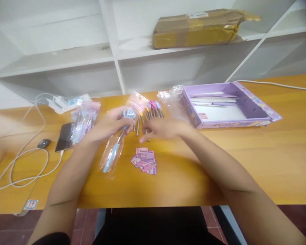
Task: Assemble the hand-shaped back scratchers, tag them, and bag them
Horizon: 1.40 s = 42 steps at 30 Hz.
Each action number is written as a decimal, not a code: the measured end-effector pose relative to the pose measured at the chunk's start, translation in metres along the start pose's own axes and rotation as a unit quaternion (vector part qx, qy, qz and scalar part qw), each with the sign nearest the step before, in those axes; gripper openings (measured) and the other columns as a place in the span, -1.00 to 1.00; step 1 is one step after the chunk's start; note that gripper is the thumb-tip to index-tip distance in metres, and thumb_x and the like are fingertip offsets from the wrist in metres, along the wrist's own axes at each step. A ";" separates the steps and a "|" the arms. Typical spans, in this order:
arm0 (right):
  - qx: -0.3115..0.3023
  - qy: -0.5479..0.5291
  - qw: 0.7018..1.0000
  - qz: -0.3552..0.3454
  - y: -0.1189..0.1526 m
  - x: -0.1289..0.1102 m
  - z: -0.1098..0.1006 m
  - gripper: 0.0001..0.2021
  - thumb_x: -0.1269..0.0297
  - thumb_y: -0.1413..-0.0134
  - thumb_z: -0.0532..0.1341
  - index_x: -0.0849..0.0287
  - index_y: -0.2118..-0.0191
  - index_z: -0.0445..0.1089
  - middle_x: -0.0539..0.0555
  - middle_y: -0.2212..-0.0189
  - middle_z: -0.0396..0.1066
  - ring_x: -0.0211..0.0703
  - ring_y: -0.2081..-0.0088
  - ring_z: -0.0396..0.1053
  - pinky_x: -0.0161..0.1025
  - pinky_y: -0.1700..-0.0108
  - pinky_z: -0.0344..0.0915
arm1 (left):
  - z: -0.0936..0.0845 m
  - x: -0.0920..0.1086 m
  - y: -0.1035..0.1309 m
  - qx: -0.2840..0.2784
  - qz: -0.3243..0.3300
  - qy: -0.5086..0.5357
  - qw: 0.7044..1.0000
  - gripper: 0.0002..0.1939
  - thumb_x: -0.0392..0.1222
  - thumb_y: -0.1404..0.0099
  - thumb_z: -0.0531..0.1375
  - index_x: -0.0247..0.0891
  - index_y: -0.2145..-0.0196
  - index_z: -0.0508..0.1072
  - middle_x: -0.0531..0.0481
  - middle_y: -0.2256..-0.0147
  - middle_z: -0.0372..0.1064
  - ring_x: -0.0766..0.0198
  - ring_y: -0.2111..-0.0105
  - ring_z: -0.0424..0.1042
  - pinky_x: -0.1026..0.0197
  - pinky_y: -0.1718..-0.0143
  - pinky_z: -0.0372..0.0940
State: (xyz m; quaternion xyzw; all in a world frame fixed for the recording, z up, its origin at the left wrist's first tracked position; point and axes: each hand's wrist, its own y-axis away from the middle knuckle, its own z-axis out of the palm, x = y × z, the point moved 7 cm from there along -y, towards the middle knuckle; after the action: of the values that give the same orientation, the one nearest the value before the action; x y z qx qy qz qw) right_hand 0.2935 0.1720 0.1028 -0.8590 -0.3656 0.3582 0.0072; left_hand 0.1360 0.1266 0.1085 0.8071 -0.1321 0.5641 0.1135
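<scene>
Black clothing [153, 226] nearest, bottom centre, at the front edge of the desk [244, 163]. Both hands out over the desk, bare forearms either side.

Left hand [114, 122]: closed, thumb and fingers around the neck of a blue stick [113, 157], just under its hand-shaped head. Stick is tilted, light-blue handle down toward the near edge, metal shaft between. Handle sits in a clear sleeve [119, 149]; can't tell how far up the sleeve goes.

Right hand [161, 128]: motion-blurred, fingers part curled, over the lower ends of a cluster of metal rods [153, 111] with coloured heads (pink, yellow, blue). Can't tell if it grips one.

Loose pile of small pink/purple cards [145, 161] on the near side of the rods, overlapping. Clear bags [172, 97] beyond the right hand, next to a purple tray [253, 121] with white sheets [214, 99] inside.

Left side: bagged sticks [84, 119] overlapping a dark phone [63, 137], white cable [46, 174] into the phone, black mouse [44, 143] next to it, white power strip [68, 102] behind. "34" sticker [31, 204] at the near edge. Taped cardboard box [196, 30] on the shelf [135, 51] above.
</scene>
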 end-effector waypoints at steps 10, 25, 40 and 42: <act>0.239 -0.046 0.970 -0.023 0.027 -0.009 -0.089 -0.60 -0.03 -0.58 0.14 0.09 0.15 0.62 0.03 0.44 0.41 -0.10 0.31 0.37 -0.17 0.22 0.29 | 0.061 -0.037 -0.014 -0.261 -0.021 0.184 0.947 -0.64 0.09 -0.44 0.43 -0.26 0.03 0.66 -0.13 0.20 0.65 0.24 0.24 0.61 0.17 0.12 0.50; 0.198 -0.227 0.953 -0.016 0.023 0.014 -0.118 -0.65 -0.07 -0.26 0.48 0.02 0.25 0.40 0.01 0.34 0.46 -0.18 0.27 0.38 -0.23 0.24 0.36 | 0.061 -0.066 -0.021 -0.275 -0.042 0.094 0.956 -0.62 0.15 -0.56 0.28 -0.25 0.13 0.62 0.14 0.49 0.14 0.37 0.50 0.10 0.26 0.44 0.05; 0.012 0.184 0.918 0.351 0.006 0.209 -0.095 -0.79 0.49 -0.27 0.19 0.21 0.37 0.52 0.18 0.49 0.49 -0.02 0.34 0.47 -0.13 0.17 0.33 | 0.047 -0.057 -0.027 -0.198 -0.037 0.123 0.972 -0.72 -0.03 -0.60 0.22 -0.19 -0.13 0.55 -0.06 0.23 0.58 0.45 0.56 0.21 0.26 0.51 0.14; -0.013 0.228 0.906 0.357 0.006 0.218 -0.086 -0.86 0.47 -0.23 0.24 0.29 0.27 0.58 0.29 0.39 0.56 0.08 0.23 0.55 -0.10 0.11 0.37 | 0.044 -0.058 -0.029 -0.163 -0.053 0.135 0.976 -0.77 -0.06 -0.60 0.22 -0.18 -0.09 0.52 -0.05 0.25 0.59 0.49 0.62 0.04 0.25 0.57 -0.02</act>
State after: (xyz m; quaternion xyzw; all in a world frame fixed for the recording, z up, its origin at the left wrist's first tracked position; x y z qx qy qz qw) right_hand 0.4542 0.3271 0.0317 -0.9903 -0.0278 0.1267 -0.0492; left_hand 0.1655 0.1445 0.0380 0.7001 -0.1632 0.6317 0.2902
